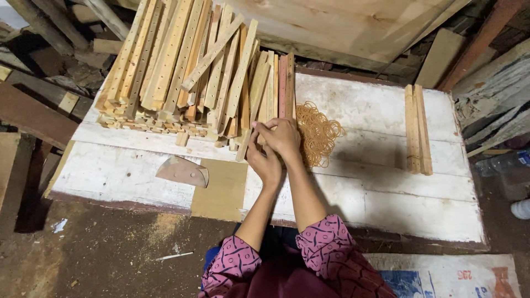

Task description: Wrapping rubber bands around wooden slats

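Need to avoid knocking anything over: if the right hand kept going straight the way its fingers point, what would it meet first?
The right hand points up and left, its fingers already on the wooden slats. Going on, it would likely push into the big slat pile; depth is hard to judge.

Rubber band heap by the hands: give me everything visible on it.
The rubber band heap is a loose tangle of thin tan-orange loops, lying flat on the white painted board table. It sits right of the stacked wooden slats. The right hand overlaps its left edge; individual bands cannot be counted.
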